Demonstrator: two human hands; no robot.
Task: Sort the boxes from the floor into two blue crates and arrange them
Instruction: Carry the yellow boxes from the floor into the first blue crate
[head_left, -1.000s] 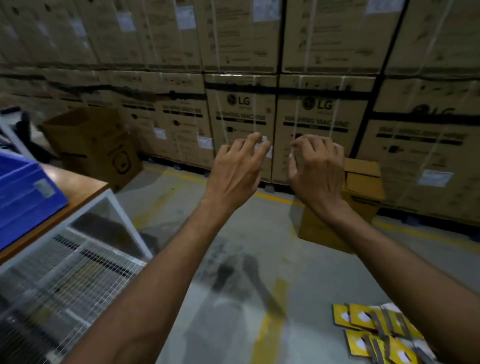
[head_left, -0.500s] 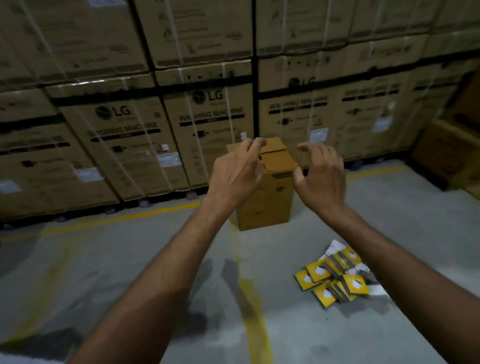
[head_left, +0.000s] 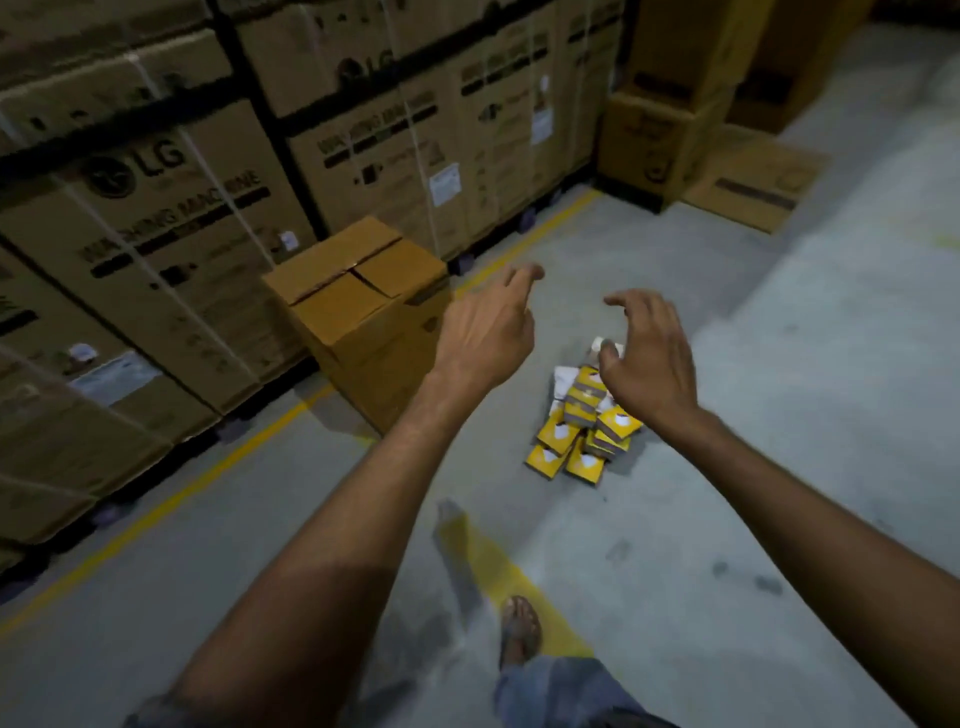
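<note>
**Empty hands reach out above the yellow boxes on the floor**

The fingers (head_left: 524, 273) of the left hand (head_left: 488, 332) are loosely curled and somewhat blurred, with nothing between them. The fingers (head_left: 623, 300) of the right hand (head_left: 649, 358) are spread and bent like a claw, also holding nothing. Both bare forearms stretch forward and down, with the hands a little apart.

Just below the right hand in the view, a pile of small yellow boxes (head_left: 582, 426) lies jumbled on the concrete floor (head_left: 727, 467). Each box has a white mark on its face, too small to read, and a few white pieces lie at the far end of the heap. Neither hand touches the pile. No blue crate is in view.

The step looks like the approach for a pick-up. The next move would call for stooping, lowering both hands onto the heap and gathering a manageable stack without scattering the rest.

A closed brown carton (head_left: 363, 312) stands left of the pile, beside a yellow floor line (head_left: 156, 514). Behind it rises a wall of strapped cartons (head_left: 156, 208) printed "LG" and "WASHING MACHINE"; their white stickers cannot be read. More brown cartons (head_left: 670, 130) stand in the far corner. A sandalled foot (head_left: 519, 623) steps on a yellow floor mark.
</note>
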